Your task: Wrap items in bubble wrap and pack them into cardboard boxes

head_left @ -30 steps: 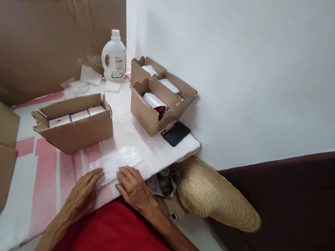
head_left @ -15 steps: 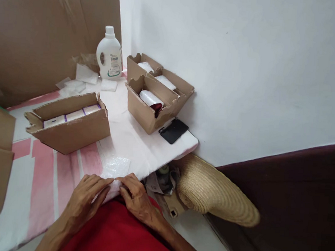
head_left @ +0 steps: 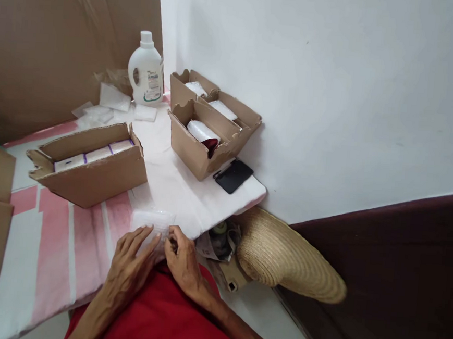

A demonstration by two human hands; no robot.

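A small bundle of clear bubble wrap [head_left: 152,221] lies rolled up at the near edge of the pink-and-white covered table [head_left: 60,240]. My left hand [head_left: 130,258] rests flat on its left part, fingers stretched over it. My right hand [head_left: 182,260] has its fingers curled, pinching the bundle's right end. Whatever is inside the wrap is hidden.
An open cardboard box [head_left: 89,166] with white purple-edged packs stands at left. Two joined boxes [head_left: 210,124] with wrapped items stand near the wall, a black phone [head_left: 234,176] beside them. A white bottle [head_left: 145,71], loose wrap pieces [head_left: 110,103] and cardboard sheets [head_left: 56,46] lie behind. A straw hat [head_left: 286,258] sits below.
The flat sheet of bubble wrap has been rolled toward me into a small bundle. Both hands moved together onto it, the right one now pinching its end.
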